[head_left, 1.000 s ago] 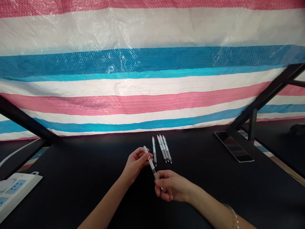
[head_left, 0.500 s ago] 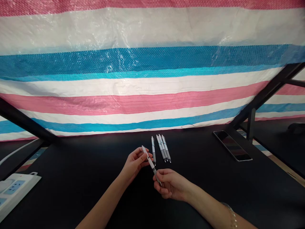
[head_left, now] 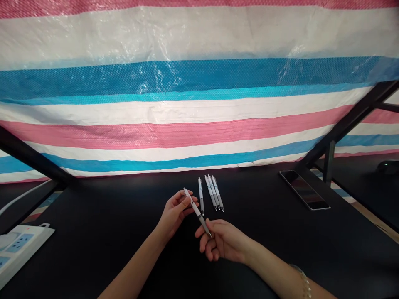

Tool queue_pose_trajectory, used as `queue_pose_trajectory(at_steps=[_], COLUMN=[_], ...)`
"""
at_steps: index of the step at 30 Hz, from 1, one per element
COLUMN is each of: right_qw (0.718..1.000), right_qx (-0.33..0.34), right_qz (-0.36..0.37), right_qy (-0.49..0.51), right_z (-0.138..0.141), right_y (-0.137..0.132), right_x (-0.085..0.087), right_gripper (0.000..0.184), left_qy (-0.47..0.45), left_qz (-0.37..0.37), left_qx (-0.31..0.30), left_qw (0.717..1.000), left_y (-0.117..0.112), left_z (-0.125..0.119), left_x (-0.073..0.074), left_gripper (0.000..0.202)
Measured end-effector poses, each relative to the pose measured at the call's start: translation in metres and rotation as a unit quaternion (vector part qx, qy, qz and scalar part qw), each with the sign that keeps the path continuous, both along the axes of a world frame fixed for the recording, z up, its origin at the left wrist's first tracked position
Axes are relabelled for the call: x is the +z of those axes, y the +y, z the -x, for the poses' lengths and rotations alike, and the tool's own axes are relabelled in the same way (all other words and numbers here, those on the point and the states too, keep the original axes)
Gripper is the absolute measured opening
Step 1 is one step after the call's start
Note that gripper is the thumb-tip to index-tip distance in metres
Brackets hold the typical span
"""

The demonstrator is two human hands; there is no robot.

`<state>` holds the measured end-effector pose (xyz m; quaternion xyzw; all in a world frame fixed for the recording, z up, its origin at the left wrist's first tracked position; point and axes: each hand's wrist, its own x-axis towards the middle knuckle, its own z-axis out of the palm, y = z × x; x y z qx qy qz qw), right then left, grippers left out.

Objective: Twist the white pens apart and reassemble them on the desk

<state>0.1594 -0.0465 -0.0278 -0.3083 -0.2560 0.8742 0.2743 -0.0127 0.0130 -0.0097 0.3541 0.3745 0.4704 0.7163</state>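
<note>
The fingers (head_left: pixel 182 205) of the left hand (head_left: pixel 170 216) are narrowed in a pinch on the upper barrel of 1 white pen (head_left: pixel 195 209), which slants above the counter (head_left: pixel 99 232), its pointed end toward the right hand (head_left: pixel 227 241). The right fingers are loosely curled and partly spread around the grey grip; whether they press on it cannot be told. The step in hand looks like steadying or turning the pen between both hands. A next move seems to call for a firm left pinch, since the right hold looks slack.

Just beyond the left fingers lies 1 loose pen (head_left: pixel 200 196); near it, 3 bunched pens (head_left: pixel 213 193) lie roughly parallel. Farther out are a phone (head_left: pixel 304 190) on the right and a power strip (head_left: pixel 34 253) on the left.
</note>
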Motion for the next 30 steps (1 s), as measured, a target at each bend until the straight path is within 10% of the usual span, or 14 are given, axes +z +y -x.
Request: queue_pose_trajectory(at_steps=[30], right_qw=[0.998], right_qx=[-0.05], right_qz=[-0.021], right_qy=[-0.028], right_z=[0.0018], right_y=[-0.0012], right_x=[0.0039], right_gripper=[0.037], left_qy=[0.006], left_qz=[-0.026], left_qx=[0.015], left_qw=[1.0], left_y=[0.0016], left_z=[-0.002], left_x=[-0.0064], left_gripper=[0.018])
